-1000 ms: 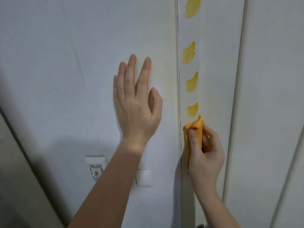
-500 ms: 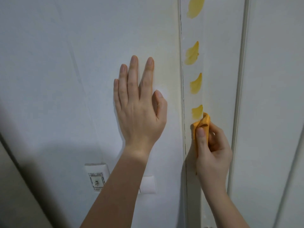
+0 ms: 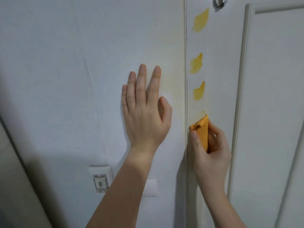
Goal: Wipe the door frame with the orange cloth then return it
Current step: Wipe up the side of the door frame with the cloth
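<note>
**Step in hand.** This is the wiping pass, judged to be in its early part. The return of the cloth has not begun.

**Hands.** The right hand (image 3: 212, 145) grips the orange cloth (image 3: 201, 132), with the thumb on the near face and the fingers curled behind. It presses the cloth's upper tip against the door frame (image 3: 218, 79), low on the frame's visible strip. The left hand (image 3: 144, 116) lies flat on the wall (image 3: 82, 63) just left of the door frame. Its fingers are straight and slightly spread, and it holds nothing.

**Cloth condition.** The cloth is folded into a narrow wedge with the point upward. It is bright orange, with a small dark mark near the thumb-side fold.

**Frame condition.** Three yellow smears (image 3: 199, 91) sit in a vertical row on the door frame above the cloth. A faint residue (image 3: 199, 114) lies directly above the cloth's tip.

**Next move.** The pass calls for:
- an upward stroke along the door frame toward the nearest smear;
- steady pressure throughout;
- probably repeat passes over each mark.

**Caution.** The wall beside the door frame's left edge shows a pale yellow tint, so a stroke that strays left could spread more colour there.
</note>
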